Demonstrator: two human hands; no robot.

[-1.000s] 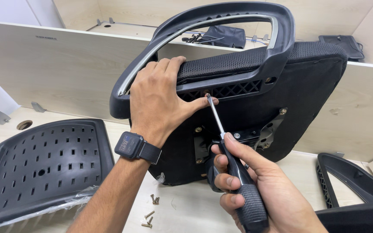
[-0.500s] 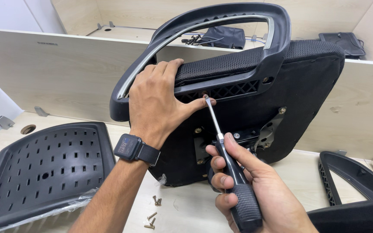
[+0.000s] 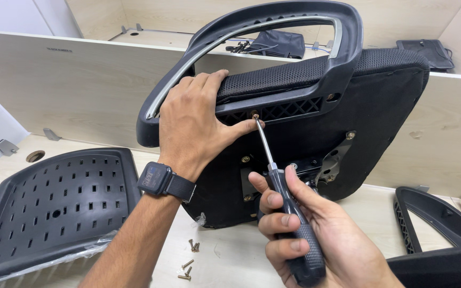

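Above my right hand [image 3: 316,234], which is wrapped tight around the black ribbed handle of a steel-shafted screwdriver [image 3: 289,213], the shaft runs up and slightly left, its long axis ending at a brass-coloured screw [image 3: 254,113] set in the black plastic armrest bracket [image 3: 273,80] of an upturned black fabric chair seat [image 3: 358,122]. My left hand [image 3: 198,122] grips the bracket just left of the tip, fingers curled over its top edge, thumb touching the screw and steadying the tip; it is the nearer hand to the screw. Below both grips, loose brass screws [image 3: 189,261] lie on the pale wooden desk [image 3: 225,256]. A black perforated plastic shell [image 3: 49,202] lies well left of them.
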